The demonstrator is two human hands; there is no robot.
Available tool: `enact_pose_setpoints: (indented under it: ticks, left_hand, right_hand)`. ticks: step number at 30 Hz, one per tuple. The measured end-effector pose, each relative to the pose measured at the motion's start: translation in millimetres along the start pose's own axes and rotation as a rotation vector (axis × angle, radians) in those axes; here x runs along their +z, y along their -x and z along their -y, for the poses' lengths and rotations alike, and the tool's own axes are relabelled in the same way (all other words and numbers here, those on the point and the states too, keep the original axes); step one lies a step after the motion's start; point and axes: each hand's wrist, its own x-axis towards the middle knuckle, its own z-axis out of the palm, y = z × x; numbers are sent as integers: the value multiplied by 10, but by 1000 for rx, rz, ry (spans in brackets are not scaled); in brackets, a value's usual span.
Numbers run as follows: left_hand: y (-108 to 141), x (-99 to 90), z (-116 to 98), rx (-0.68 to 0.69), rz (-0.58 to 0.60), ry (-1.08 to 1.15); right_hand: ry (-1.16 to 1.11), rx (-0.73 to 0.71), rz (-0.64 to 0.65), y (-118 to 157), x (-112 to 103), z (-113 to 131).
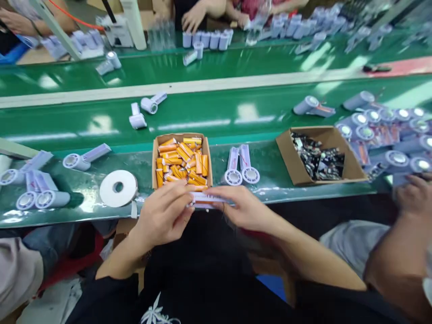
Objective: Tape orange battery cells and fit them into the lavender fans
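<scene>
Green conveyor workbench (216, 119): both hands meet at its near edge, left hand (164, 216) and right hand (243, 208) pinching a pale lilac plastic casing (205, 199) between closed fingertips. Just beyond sits a cardboard box of orange cylindrical cells (181, 161), flanked by a white tape roll (118, 188) and a brown box of dark parts (319, 155); a co-worker's hand (416, 194) reaches in at right.

no text, label, brand or number is legible on anything in view.
</scene>
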Motion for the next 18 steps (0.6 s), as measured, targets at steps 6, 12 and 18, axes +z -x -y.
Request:
enact_pose_setpoints:
  ticks: [6,12,18]
  left_hand:
    - [1315,-517,975,-434,41,-396]
    - [2240,-778,1596,-525,386,-411]
    - [1757,-804,1333,-326,138,-389]
  right_hand:
    - [-74,286,-182,-1275,-939,-535]
    - [195,605,-336,-2180,-1220,-914]
    - [365,482,-424,-1593,-1107,-468]
